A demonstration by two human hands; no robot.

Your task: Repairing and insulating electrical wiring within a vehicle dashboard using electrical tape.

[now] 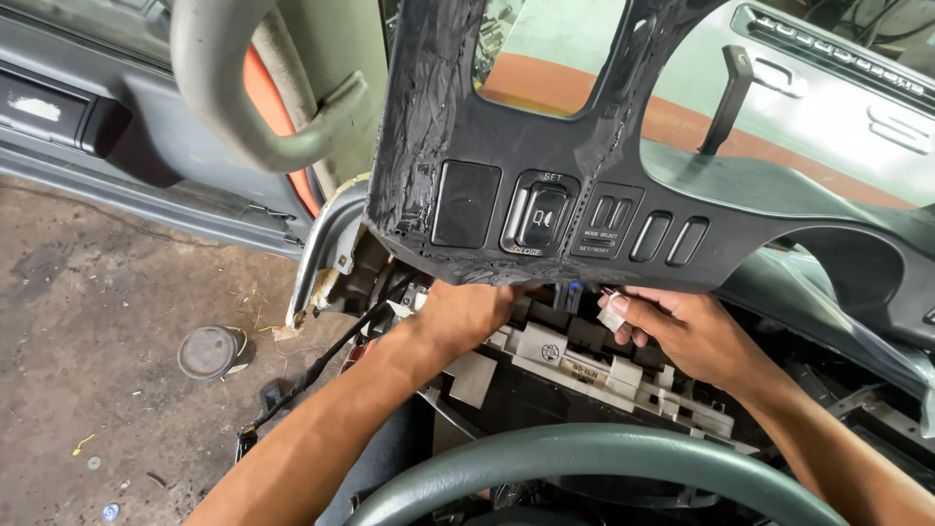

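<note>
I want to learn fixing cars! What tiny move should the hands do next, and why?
Probably the right hand should bring its white plug up behind the dark switch panel, since the left hand holds the lifted panel's lower edge and the plug hangs unconnected.

One head camera looks down, close, over the steering wheel (584,468) at the dashboard panel (584,156)

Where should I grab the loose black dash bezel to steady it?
Judging from its tilt, grip the dash bezel by its lower left corner, beside the blank switch cover, coming from below. That edge is exposed there, clear of the left hand and right hand.
</note>
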